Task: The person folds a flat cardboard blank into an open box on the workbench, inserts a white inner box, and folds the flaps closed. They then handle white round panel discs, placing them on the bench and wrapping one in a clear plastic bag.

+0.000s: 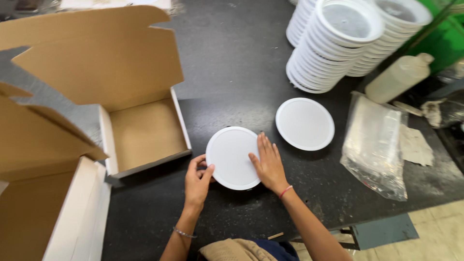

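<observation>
White round disc (232, 157) lies flat on the dark table (232, 58), pinched at its left rim by the left hand (197, 180), with an open cardboard box (145, 133) just left of that grip. On its right edge the right hand (268, 165) presses flat, fingers together. Farther right lie a second disc (305, 123), stacked discs (333, 43) and a plastic bag (374, 145).

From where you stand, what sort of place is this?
Likely a packing bench in a small factory: leaning stacks of identical white round discs, open cardboard boxes on a worn black table, and both hands on one white disc.
</observation>
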Motion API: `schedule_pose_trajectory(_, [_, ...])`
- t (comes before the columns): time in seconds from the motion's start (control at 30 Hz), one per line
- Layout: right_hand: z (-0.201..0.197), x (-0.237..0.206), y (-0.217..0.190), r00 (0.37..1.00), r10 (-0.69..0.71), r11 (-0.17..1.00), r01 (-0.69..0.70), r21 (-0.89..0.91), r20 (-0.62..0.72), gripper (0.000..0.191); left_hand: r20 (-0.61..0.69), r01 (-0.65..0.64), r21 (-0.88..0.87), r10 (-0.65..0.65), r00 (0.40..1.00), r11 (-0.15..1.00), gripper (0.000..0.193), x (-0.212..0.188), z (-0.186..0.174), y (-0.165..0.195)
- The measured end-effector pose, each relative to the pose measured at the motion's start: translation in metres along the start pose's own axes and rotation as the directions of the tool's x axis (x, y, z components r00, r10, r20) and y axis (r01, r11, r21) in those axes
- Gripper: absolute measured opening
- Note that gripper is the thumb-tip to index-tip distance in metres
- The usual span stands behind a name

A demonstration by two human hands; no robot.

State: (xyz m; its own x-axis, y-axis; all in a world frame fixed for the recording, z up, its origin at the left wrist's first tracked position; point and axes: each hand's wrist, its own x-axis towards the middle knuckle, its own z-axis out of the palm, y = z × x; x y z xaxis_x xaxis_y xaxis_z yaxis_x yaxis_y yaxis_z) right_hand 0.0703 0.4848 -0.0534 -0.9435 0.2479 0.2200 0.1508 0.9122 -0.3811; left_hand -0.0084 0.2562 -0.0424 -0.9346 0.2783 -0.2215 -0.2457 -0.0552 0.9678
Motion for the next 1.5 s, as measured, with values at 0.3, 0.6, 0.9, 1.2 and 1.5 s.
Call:
schedule_pose_trajectory(0.3, [-0.081, -0.068, 0.041, 0.978, 0.092, 0.994, -0.1, -0.033, -0.187, 0.048, 0.026, -0.457, 0.355, 0.48, 0.877, 0.816, 0.032, -0.033, 0.06, 0.044])
schedule_pose_trajectory(0.6, [-0.153, -0.026, 0.147, 0.995, -0.042, 0.988, 0.054, 0.142, -0.088, 0.048, 0.244, 0.194, -0.037, -0.179, 0.953, 0.98, 0.058, -0.005, 0.244, -0.038])
schedule_pose_trajectory(0.9, [-0.16, -0.01, 0.177, 0.964, -0.199, 0.935, 0.133, 0.33, 0.174, 0.045, -0.087, -0.016, -0.202, -0.002, 0.996, 0.979, 0.029, 0.044, 0.291, -0.081])
schedule_pose_trajectory(1.2, [-0.118, 0.035, 0.156, 0.786, -0.522, 0.85, 0.446, 0.281, 0.33, 0.064, -0.072, -0.015, -0.558, -0.03, 0.997, 0.83, 0.04, 0.027, 0.279, -0.055])
schedule_pose_trajectory(1.5, [-0.081, 0.095, 0.187, 0.903, -0.342, 0.94, 0.334, 0.076, 0.261, 0.067, -0.141, -0.117, -0.436, 0.061, 0.988, 0.892, 0.029, 0.038, 0.29, -0.071])
